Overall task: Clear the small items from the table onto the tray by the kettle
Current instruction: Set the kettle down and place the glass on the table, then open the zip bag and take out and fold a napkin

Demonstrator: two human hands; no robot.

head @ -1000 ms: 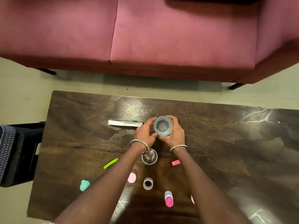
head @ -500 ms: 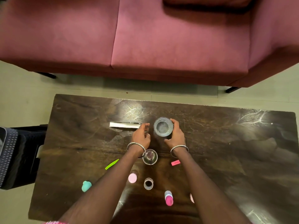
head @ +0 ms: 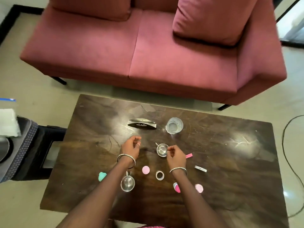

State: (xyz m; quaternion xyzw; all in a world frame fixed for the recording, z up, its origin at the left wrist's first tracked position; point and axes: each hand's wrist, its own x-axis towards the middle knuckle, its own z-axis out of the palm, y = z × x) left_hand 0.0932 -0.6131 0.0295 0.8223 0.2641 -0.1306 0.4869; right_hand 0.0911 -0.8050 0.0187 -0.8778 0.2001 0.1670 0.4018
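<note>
Two steel cups [head: 161, 150], one glass [head: 174, 125], two pink discs [head: 145, 169], one tape ring [head: 159, 175]

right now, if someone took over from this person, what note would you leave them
Left hand: loosely curled over the table, nothing seen in it.
Right hand: fingertips at the small steel cup rim, grip unclear.
Also on the table: glass, second steel cup, tape ring, pink disc, teal piece.
Done: nothing visibly cleared; tray and kettle out of view.
Left: move every small item.
</note>
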